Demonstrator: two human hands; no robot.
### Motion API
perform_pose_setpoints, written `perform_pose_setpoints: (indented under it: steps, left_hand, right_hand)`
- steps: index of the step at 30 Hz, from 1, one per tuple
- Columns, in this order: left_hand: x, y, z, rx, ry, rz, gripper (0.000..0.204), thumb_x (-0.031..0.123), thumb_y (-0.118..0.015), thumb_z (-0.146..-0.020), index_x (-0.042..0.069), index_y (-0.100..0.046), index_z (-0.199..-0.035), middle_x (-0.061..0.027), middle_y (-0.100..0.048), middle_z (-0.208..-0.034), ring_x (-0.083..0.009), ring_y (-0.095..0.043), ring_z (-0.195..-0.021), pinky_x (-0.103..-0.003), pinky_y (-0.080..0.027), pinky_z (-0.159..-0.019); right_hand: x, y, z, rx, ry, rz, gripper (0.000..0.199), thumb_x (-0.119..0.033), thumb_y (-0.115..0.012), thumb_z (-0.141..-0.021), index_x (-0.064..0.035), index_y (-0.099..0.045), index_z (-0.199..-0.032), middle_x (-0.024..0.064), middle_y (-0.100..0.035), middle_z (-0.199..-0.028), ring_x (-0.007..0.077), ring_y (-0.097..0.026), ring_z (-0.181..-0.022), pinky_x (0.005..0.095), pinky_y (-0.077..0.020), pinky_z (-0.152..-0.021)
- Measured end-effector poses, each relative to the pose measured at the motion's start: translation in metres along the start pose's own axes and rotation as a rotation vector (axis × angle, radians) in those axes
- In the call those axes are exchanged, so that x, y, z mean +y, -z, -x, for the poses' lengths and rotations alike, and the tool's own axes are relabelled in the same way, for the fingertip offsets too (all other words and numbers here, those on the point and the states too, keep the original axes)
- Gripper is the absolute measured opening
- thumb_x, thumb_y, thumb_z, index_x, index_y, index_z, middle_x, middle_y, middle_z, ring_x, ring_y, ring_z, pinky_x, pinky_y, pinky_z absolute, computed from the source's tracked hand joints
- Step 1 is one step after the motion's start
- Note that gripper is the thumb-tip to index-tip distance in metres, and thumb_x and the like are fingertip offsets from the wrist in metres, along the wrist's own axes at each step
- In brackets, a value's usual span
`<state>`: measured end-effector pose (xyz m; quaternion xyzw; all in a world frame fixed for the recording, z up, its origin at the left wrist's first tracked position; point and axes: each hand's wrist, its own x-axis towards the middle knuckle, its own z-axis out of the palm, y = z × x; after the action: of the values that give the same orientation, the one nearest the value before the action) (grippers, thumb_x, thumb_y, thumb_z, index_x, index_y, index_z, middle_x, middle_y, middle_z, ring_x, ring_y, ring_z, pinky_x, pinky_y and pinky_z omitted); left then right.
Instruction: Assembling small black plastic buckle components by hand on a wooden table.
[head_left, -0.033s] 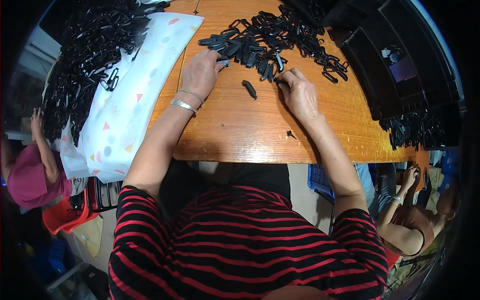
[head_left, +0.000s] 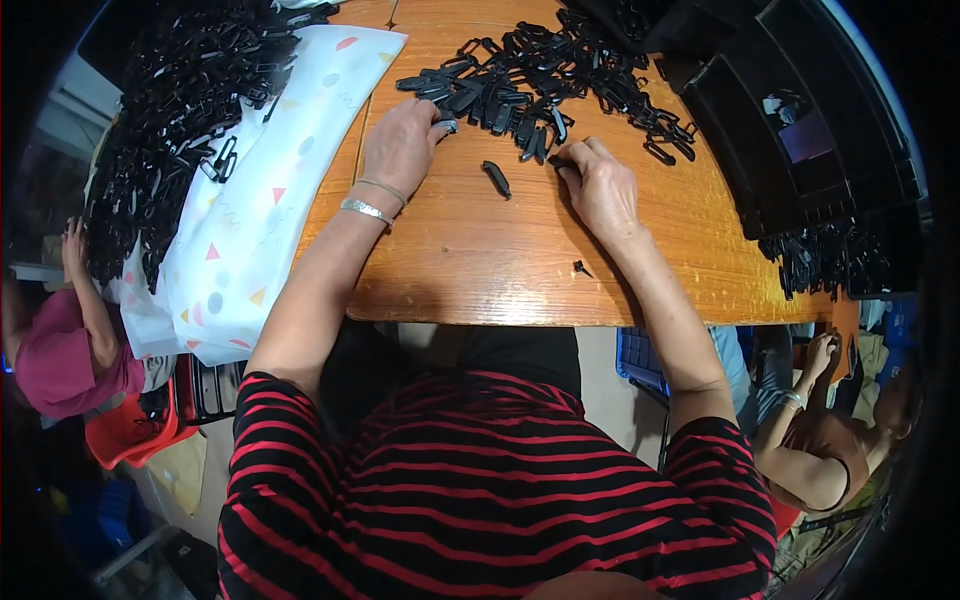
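The person works at a wooden table point(head_left: 500, 260), and everything else is placed from it. Near the table's far edge lies a loose heap of black plastic clips point(head_left: 545, 85). The left hand point(head_left: 402, 145) rests palm down at the near left fringe of that heap, its fingers curled onto a clip at their tips; a silver bangle point(head_left: 365, 209) circles the wrist. The right hand point(head_left: 600, 185) sits at the heap's near edge, toward the middle of the table, thumb and forefinger pinched on a small black piece. Between the two hands, apart from both, a single black clip point(head_left: 496, 178) lies alone on the wood. Closer to the table's near edge sits a tiny black fragment point(head_left: 580, 267). Over the table's left side hangs a white cloth with coloured shapes point(head_left: 260, 220), carrying a second mound of black clips point(head_left: 175, 110). Off the table's far right corner stands a black compartmented tray point(head_left: 800, 130).
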<state>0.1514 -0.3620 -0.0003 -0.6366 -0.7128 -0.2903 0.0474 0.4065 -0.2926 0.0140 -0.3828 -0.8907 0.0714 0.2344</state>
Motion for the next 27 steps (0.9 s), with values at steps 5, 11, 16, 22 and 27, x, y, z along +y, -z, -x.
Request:
perform_pose_setpoints:
  steps: [5, 11, 16, 22, 27]
  left_hand:
    - [-0.001, -0.001, 0.004, 0.045, 0.042, 0.084, 0.017, 0.013, -0.072, -0.078, 0.002, -0.061, -0.084, -0.0141, -0.059, -0.080, -0.0328, -0.059, -0.079, -0.041, -0.047, -0.070]
    - [0.010, 0.011, 0.013, -0.087, 0.052, 0.062, 0.018, 0.009, -0.072, -0.077, 0.001, -0.060, -0.087, -0.0160, -0.060, -0.081, -0.0310, -0.060, -0.079, -0.038, -0.048, -0.069]
    - [0.016, 0.002, 0.031, -0.111, 0.383, 1.035, 0.025, 0.006, -0.068, -0.084, -0.001, -0.059, -0.106, -0.0064, -0.064, -0.089, -0.0150, -0.064, -0.072, -0.024, -0.051, -0.063]
    - [0.051, 0.017, 0.041, -0.181, 0.545, 1.369, 0.024, 0.011, -0.064, -0.090, 0.000, -0.060, -0.112, -0.0032, -0.063, -0.089, -0.0080, -0.059, -0.073, -0.019, -0.050, -0.065]
    - [0.066, 0.033, 0.046, -0.179, 0.505, 1.477, 0.026, 0.007, -0.064, -0.089, -0.002, -0.060, -0.113, -0.0009, -0.062, -0.089, -0.0043, -0.055, -0.069, -0.018, -0.046, -0.061]
  right_hand:
    - [0.005, 0.011, 0.004, 0.026, -0.033, 0.084, 0.022, -0.006, -0.071, -0.075, -0.0014, -0.061, -0.094, 0.0158, -0.063, -0.091, 0.0349, -0.063, -0.085, 0.0431, -0.0515, -0.073]
    - [0.008, 0.023, -0.002, -0.175, -0.120, 0.217, 0.023, -0.013, -0.073, -0.075, -0.0001, -0.059, -0.088, 0.0184, -0.064, -0.089, 0.0353, -0.064, -0.082, 0.0433, -0.0512, -0.071]
    - [-0.011, 0.026, -0.003, -0.081, -0.180, 0.044, 0.024, -0.016, -0.074, -0.078, 0.0002, -0.059, -0.088, 0.0186, -0.065, -0.088, 0.0338, -0.065, -0.078, 0.0424, -0.0510, -0.065]
    - [-0.051, 0.023, 0.007, 0.087, -0.065, -0.419, 0.025, -0.010, -0.073, -0.082, 0.0009, -0.063, -0.101, 0.0088, -0.064, -0.079, 0.0140, -0.060, -0.065, 0.0279, -0.0496, -0.061]
    - [-0.072, 0.006, 0.014, 0.098, -0.149, -0.695, 0.022, -0.007, -0.070, -0.085, 0.0009, -0.062, -0.104, 0.0019, -0.062, -0.075, 0.0067, -0.058, -0.066, 0.0218, -0.0484, -0.061]
